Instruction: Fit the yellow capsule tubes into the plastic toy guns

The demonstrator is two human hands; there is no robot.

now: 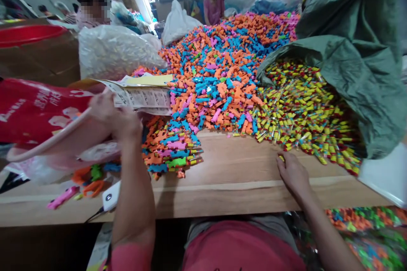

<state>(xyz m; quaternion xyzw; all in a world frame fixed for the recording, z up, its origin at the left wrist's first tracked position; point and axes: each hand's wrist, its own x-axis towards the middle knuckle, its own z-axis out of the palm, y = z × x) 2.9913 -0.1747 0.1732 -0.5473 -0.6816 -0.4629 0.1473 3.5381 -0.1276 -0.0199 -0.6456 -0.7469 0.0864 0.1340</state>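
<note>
My left hand (112, 116) is closed on the rim of a pale pink basin (85, 135), which is tilted on its side at the left of the table. Behind the basin is a red printed bag (34, 108). My right hand (294, 173) rests on the wood with curled fingers around a small yellow piece (281, 158). Just beyond it spreads a pile of small yellow-and-red capped tubes (295, 106). Orange, blue and pink plastic toy pieces (222, 84) are heaped across the middle. A row of toy pieces with tubes attached (174, 152) lies right of my left forearm.
A green sack (356, 63) opens over the tubes at the right. Printed sheets (143, 93) and a clear bag (117, 51) stand behind my left hand. A white device with a cable (111, 197) sits at the table's front edge. Two people are seen farther back.
</note>
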